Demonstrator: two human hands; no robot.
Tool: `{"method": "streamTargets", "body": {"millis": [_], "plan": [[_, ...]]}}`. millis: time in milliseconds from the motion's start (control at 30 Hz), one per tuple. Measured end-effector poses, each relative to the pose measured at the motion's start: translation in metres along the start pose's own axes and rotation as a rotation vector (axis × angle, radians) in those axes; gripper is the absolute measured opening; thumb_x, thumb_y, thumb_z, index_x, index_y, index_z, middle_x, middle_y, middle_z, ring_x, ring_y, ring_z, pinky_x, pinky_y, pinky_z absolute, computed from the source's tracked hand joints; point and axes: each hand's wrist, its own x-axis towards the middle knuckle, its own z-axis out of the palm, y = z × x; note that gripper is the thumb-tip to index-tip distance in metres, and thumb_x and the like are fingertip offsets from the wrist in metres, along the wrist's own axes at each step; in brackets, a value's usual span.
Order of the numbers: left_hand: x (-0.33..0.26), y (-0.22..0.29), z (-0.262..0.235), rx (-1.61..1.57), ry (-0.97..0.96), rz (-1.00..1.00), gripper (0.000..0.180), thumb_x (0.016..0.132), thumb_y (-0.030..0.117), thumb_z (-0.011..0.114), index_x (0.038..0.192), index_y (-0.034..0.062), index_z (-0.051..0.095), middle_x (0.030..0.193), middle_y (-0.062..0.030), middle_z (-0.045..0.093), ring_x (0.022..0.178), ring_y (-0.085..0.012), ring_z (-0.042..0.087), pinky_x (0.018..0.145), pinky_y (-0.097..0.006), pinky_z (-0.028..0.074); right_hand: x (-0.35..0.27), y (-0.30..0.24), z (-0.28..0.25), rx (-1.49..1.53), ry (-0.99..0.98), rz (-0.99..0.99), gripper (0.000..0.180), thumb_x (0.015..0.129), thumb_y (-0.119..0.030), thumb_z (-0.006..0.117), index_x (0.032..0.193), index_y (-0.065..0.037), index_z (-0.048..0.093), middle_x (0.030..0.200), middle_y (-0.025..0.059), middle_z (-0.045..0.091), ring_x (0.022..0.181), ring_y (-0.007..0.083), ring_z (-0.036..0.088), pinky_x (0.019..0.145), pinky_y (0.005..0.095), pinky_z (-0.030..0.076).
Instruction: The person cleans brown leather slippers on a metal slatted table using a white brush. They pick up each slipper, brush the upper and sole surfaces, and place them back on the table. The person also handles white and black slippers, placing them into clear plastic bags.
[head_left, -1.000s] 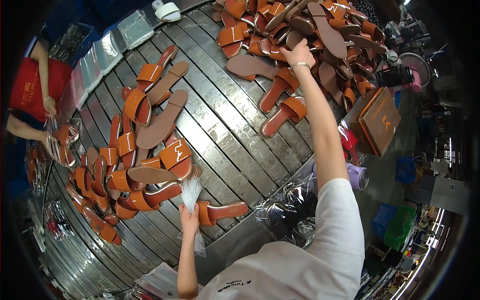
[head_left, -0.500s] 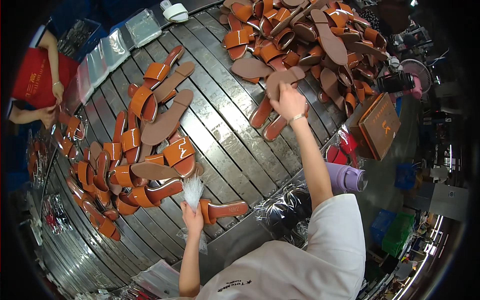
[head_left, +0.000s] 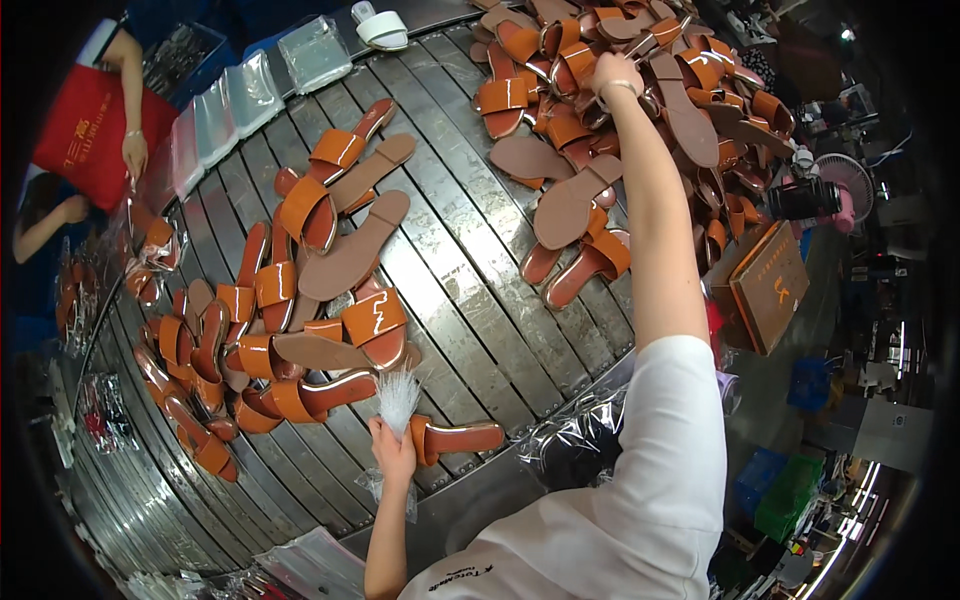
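Observation:
My left hand (head_left: 393,450) is closed around a bundle of thin, whitish translucent strands (head_left: 398,395), with clear plastic film hanging below the wrist. Just right of it a brown slide sandal with an orange strap (head_left: 465,437) lies on the slatted metal table. My right arm stretches far forward, and my right hand (head_left: 617,72) is closed on a sandal (head_left: 655,38) in the large heap of similar sandals (head_left: 690,110); its fingertips are partly hidden. Nearer than the heap, a sandal lies sole up (head_left: 570,210) beside another sandal (head_left: 590,265) with its strap upward.
Many matching sandals (head_left: 290,285) are spread across the left half of the slatted table (head_left: 460,270). Clear plastic bags (head_left: 315,55) and a white sandal (head_left: 381,28) line the far edge. A person's hand (head_left: 134,155) is at the far left. A brown box (head_left: 765,285) stands at right.
My right hand has left the sole-up sandal, which now lies nearer the table's front, and has moved forward into the heap. The left hand keeps its bundle. The whole view has shifted slightly.

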Motion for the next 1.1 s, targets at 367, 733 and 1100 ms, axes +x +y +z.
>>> {"method": "streamTargets", "body": {"millis": [367,733,1100], "plan": [[-0.067,-0.011,-0.031,-0.176,0.135,-0.077,0.021,0.084,0.016,0.055,0.096,-0.0018,0.057,0.086,-0.0190,0.053,0.084,-0.0348,0.050,0.076,-0.040,0.040,-0.389,-0.109,-0.052,1.320,-0.262,-0.182,0.047,0.067,-0.038,0.074,0.091,0.001,0.065,0.079,0.0139,0.067,0.074,0.0217,0.065,0.068,0.0305,0.049],[-0.133,-0.048,-0.072,-0.969,0.285,-0.402,0.027,0.091,0.020,0.048,0.106,-0.0033,0.052,0.086,-0.0103,0.063,0.060,-0.0182,0.063,0.046,-0.026,0.050,-0.604,-0.108,0.010,0.991,-0.521,-0.671,0.032,0.090,-0.010,0.040,0.120,0.002,0.044,0.107,0.0213,0.048,0.102,0.0331,0.048,0.089,0.0365,0.039],[0.001,-0.098,-0.076,-0.508,-0.256,-0.343,0.021,0.078,0.004,0.060,0.096,-0.0061,0.059,0.080,-0.0099,0.063,0.068,-0.0170,0.064,0.053,-0.028,0.054,-0.577,-0.148,0.047,0.994,-0.930,-0.423,0.014,0.078,-0.009,0.059,0.086,0.001,0.065,0.060,0.0058,0.062,0.044,0.0090,0.054,0.042,0.0234,0.042]]}}
